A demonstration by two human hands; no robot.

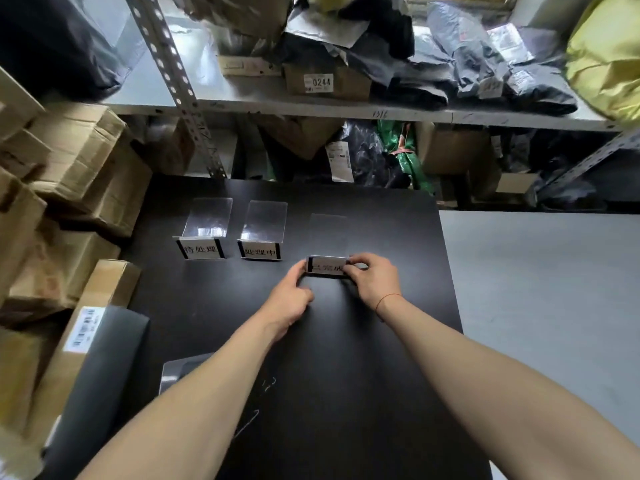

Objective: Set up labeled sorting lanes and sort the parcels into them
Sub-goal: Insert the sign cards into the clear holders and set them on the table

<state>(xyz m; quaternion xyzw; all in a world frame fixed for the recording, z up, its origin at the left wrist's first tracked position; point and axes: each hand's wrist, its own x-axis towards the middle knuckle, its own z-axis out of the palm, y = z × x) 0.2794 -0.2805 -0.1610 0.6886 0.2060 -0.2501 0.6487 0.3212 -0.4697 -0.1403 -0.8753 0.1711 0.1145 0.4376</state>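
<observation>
Black counter (381,341), two lane signs (204,248) (259,251) already standing far left – third sign (327,265) to their right, pinched at both ends by left hand (289,299) and right hand (375,280) fingers. Lane setup step – next: square it in line, release, then sort parcels.

Three label stands (263,237) in row on table (346,375); shelves (311,109) behind, boxes (76,174) left.

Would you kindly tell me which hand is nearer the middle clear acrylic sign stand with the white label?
Left. The left hand sits just below and right of the middle clear acrylic sign stand; the right hand is farther right, both pinching the third label stand.
</observation>
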